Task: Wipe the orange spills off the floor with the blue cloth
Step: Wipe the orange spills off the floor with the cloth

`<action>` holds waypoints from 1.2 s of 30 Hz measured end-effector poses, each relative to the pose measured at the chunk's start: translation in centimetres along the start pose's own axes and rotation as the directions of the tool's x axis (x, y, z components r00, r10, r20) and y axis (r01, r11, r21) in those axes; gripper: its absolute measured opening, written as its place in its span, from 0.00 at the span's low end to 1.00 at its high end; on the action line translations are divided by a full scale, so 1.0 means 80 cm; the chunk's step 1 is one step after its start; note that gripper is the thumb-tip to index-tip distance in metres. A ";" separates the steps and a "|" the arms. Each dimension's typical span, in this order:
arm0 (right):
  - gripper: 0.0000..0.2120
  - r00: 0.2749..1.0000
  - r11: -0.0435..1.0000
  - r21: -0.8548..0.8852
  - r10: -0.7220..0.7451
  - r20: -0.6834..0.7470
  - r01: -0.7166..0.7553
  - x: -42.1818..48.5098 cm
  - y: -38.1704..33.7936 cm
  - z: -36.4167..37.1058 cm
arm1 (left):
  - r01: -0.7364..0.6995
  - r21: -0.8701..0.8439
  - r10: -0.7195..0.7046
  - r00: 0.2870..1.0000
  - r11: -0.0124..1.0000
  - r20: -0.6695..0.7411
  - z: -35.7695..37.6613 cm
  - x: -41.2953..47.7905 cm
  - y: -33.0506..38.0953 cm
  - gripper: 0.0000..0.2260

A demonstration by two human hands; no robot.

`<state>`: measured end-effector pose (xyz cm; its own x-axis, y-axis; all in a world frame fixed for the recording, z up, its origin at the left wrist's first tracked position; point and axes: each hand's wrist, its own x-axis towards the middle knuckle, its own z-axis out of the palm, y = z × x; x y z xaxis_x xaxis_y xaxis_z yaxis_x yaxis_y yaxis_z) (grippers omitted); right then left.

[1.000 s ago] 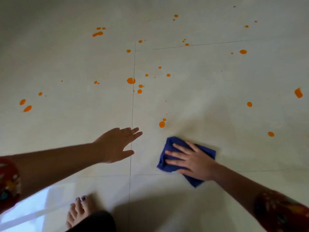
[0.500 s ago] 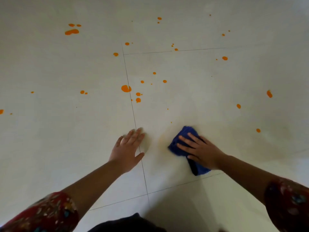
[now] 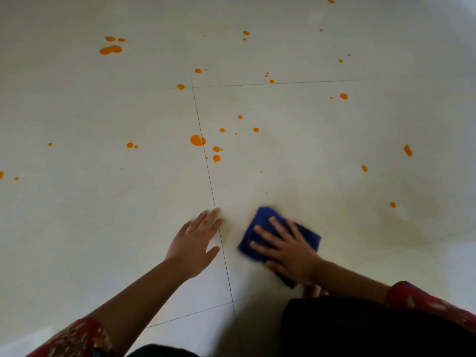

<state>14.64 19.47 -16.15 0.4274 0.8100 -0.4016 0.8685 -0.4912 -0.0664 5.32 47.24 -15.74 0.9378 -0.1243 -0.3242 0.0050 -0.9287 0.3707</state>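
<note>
Head view: the right hand (image 3: 288, 251) presses flat, fingers spread, on the folded blue cloth (image 3: 260, 222) just right of the grout line (image 3: 206, 161). The left hand (image 3: 192, 243) lies open on the floor (image 3: 77, 215), fingertips at that line, holding nothing. The drops just ahead of the cloth a second ago are gone, leaving a faint yellowish film. Judgement: near patch cleared; orange spills (image 3: 197, 140) farther up the line remain.
</note>
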 end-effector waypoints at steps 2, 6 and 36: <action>0.26 0.973 0.972 -0.081 -0.225 -0.055 0.220 0.034 -0.020 0.000 | 0.016 -0.044 -0.017 0.999 0.999 -0.027 0.004 -0.002 0.003 0.29; 0.25 0.941 0.985 0.031 0.170 -0.293 -0.168 0.116 0.033 -0.021 | 0.041 -0.072 -0.045 0.997 0.997 -0.064 -0.001 -0.003 0.000 0.31; 0.29 0.534 0.607 0.386 0.795 -0.290 -0.694 0.114 0.097 -0.004 | 0.052 -0.019 -0.054 0.983 0.998 -0.177 -0.008 -0.003 0.001 0.30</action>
<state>25.36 23.16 -20.04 0.9909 0.1348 -0.0022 0.1336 -0.9845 -0.1140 5.30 47.38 -15.08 0.9827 -0.0100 -0.1850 0.0601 -0.9273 0.3696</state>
